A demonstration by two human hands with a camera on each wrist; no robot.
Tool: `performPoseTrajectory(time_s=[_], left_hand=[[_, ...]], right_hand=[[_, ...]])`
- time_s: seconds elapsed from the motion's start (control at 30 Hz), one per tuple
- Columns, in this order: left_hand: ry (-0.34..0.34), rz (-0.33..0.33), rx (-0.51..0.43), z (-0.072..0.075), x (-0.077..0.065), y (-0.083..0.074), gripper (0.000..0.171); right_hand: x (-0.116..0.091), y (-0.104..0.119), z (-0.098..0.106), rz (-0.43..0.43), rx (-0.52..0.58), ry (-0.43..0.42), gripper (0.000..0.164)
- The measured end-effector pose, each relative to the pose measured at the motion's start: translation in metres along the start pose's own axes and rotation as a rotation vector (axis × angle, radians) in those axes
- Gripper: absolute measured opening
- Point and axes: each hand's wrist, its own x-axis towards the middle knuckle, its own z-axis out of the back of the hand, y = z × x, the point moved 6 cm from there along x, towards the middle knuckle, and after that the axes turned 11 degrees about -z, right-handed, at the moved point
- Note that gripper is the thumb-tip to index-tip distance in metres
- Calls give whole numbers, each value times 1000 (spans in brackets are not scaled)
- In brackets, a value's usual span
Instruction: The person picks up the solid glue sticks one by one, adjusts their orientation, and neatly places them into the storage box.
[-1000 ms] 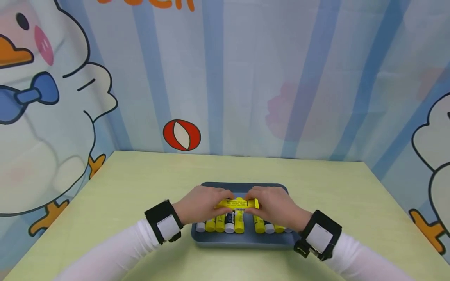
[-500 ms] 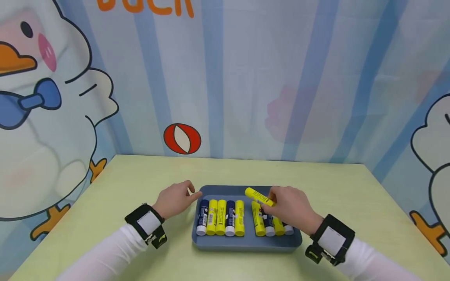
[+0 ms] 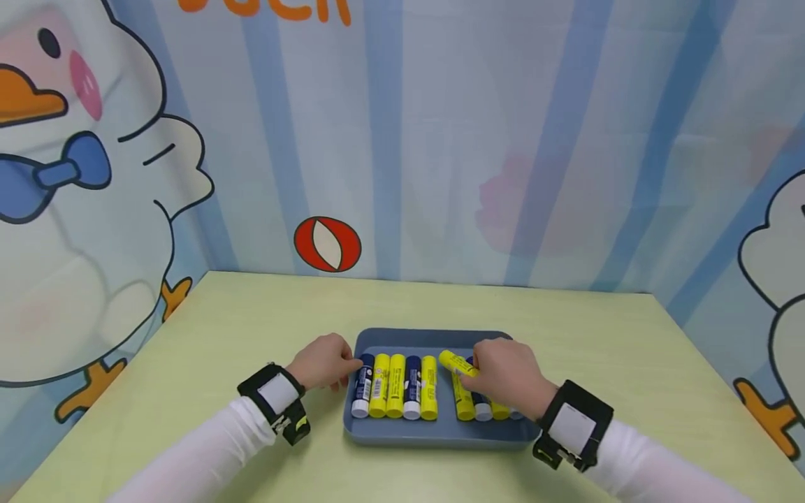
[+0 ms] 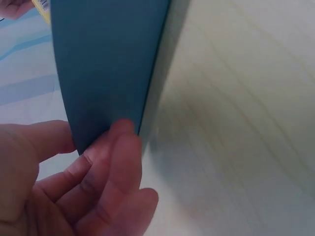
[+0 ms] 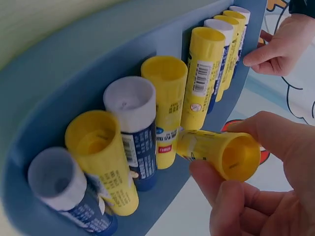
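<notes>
My right hand (image 3: 512,374) pinches a yellow glue stick (image 5: 206,150) by its end, tilted over the blue-grey tray (image 3: 440,436). In the right wrist view the held stick lies across the far end of a standing-row yellow glue stick (image 5: 165,108); whether they touch, I cannot tell. My left hand (image 3: 323,362) grips the tray's left edge, thumb at the rim and fingers (image 4: 125,162) against the outer wall. Inside the tray, a left group of glue sticks (image 3: 396,386) in yellow and dark blue lies side by side. A right group (image 5: 133,128) is partly hidden by my right hand.
A pale yellow table (image 3: 283,300) extends around the tray. Behind it hangs a striped blue curtain (image 3: 434,140) with printed ducks and a red ball. Between the two groups of glue sticks, a strip of tray floor (image 3: 445,402) shows.
Both hands held the yellow glue stick over the tray at first. My left hand let go and moved left to the tray's edge. My right hand kept the stick, swung it aslant and lowered it.
</notes>
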Motion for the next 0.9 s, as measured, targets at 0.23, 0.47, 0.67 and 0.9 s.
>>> performPoseTrajectory(time_s=[0.23,0.47,0.67,0.9], left_hand=[[8,22,-13,-4,0,-6,31],[29,26,-10,-2,2,-5,29],[24,26,-16,2,3,-6,28],[24,38,-22,2,1,-5,28]], right_hand=[[2,11,-14,-42,-65,60,40],[6,19,-23,-63,-97,127,36],[9,24,-35,-96,-154,196,35],[6,28,-42,-84,-200,201,35]])
